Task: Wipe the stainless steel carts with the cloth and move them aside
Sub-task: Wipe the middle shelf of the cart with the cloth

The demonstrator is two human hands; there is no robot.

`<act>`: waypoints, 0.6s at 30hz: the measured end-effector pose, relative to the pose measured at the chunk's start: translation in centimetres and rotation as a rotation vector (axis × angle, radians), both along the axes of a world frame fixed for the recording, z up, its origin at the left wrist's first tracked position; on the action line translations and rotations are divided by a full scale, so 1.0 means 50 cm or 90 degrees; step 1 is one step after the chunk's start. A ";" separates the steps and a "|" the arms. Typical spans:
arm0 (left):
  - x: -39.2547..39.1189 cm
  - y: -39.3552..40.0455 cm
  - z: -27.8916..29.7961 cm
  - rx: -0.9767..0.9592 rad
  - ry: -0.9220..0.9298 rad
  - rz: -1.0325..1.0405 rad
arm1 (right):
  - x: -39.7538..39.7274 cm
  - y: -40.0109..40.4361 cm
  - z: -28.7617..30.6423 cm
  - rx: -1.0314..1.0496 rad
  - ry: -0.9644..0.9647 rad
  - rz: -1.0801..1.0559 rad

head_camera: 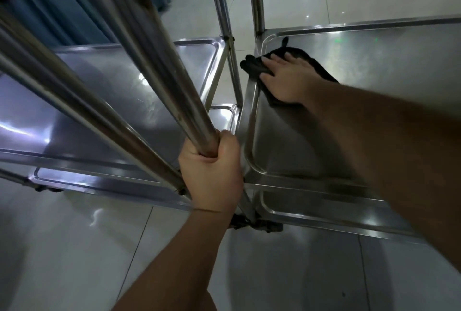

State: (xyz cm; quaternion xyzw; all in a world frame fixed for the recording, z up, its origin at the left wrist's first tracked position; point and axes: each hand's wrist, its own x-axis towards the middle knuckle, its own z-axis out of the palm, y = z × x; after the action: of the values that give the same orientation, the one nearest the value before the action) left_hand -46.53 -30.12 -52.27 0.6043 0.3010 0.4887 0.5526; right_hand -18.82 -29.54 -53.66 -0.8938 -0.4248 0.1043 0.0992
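A person's left hand [212, 173] grips an upright steel post [174, 81] of the left cart [104, 91], arm extended, while the right hand [287, 78] presses flat, fingers straight, on a black cloth [257, 65] at the far-left corner of the right cart's shelf [349, 66].

2 carts [119, 91] – 1 cloth [321, 68]

No text, label, brand, number or sign can be read anywhere in the head view. The steel cart shelves [374, 66], the black cloth [254, 66] at centre right and the pale floor tiles [62, 248] at lower left carry no legible marks.
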 end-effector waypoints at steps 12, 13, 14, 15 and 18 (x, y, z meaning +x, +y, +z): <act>0.007 0.001 0.004 -0.006 -0.015 -0.025 | -0.222 -0.127 -0.005 0.035 0.002 0.158; 0.006 0.003 0.004 -0.007 -0.006 -0.021 | -0.243 -0.146 -0.008 0.050 0.031 0.148; 0.006 0.006 0.003 -0.007 0.004 -0.015 | -0.260 -0.162 -0.009 0.057 0.050 0.146; 0.005 0.009 0.002 -0.009 0.016 -0.006 | -0.275 -0.179 -0.008 0.056 0.063 0.152; 0.004 0.015 0.002 -0.017 0.049 0.024 | -0.314 -0.229 -0.013 0.046 0.080 0.195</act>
State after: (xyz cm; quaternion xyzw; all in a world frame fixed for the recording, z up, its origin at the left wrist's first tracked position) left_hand -46.34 -29.39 -52.16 0.6092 0.3399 0.4718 0.5393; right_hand -34.50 -40.97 -54.30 -0.8062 -0.5523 0.1589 0.1408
